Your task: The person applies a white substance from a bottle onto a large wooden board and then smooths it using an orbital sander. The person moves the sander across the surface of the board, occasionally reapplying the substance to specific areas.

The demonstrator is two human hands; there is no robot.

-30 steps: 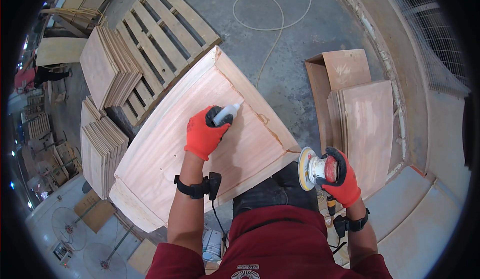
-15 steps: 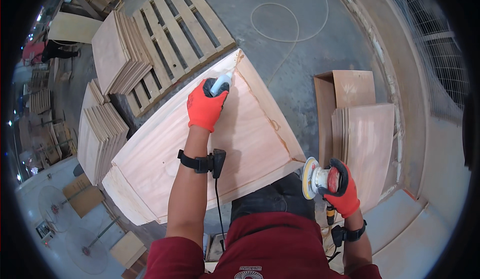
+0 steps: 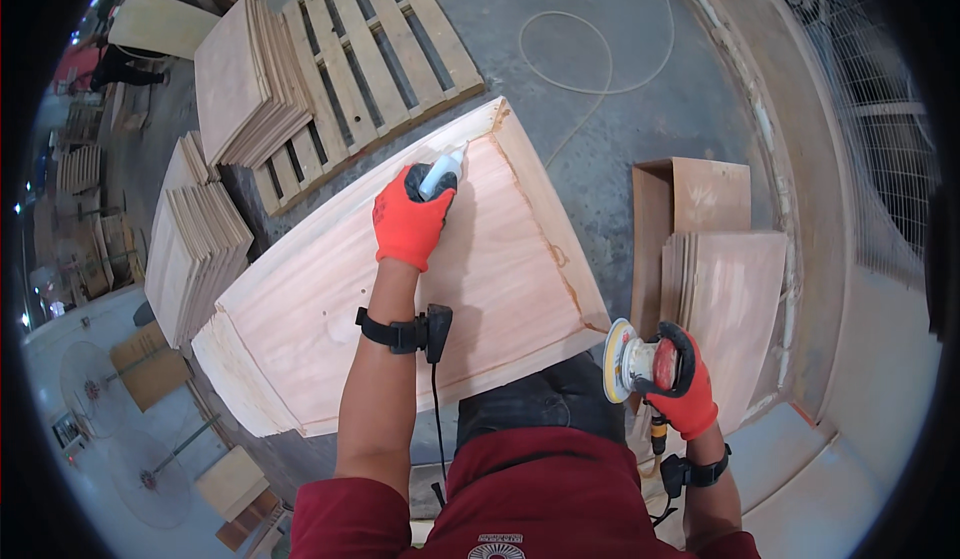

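My left hand (image 3: 410, 221), in an orange glove with dark fingertips, is wrapped round a pale blue-white squeeze bottle (image 3: 440, 174). The bottle's narrow tip points at the far inner corner of a shallow wooden tray-like panel (image 3: 480, 269) with raised edges. A brown line of glue or filler (image 3: 560, 267) runs along the panel's right-hand inner seam. Out past the panel's near right corner, my right hand (image 3: 692, 399), gloved alike, grips a round orbital sander (image 3: 640, 364). Its disc faces left, close beside that corner and held off the wood.
Beyond the panel lies a wooden pallet (image 3: 390, 49). Stacked plywood boards (image 3: 250, 89) stand on the left, with a second stack (image 3: 195, 259) nearer. More boards (image 3: 725, 309) lean at right beside a brown open-sided box (image 3: 705, 194). A pale hose (image 3: 605, 54) loops over the floor.
The view has shifted slightly, so the surroundings sit differently in the picture. Both hands keep their holds on the bottle and the sander; the bottle's tip stays by the far corner.
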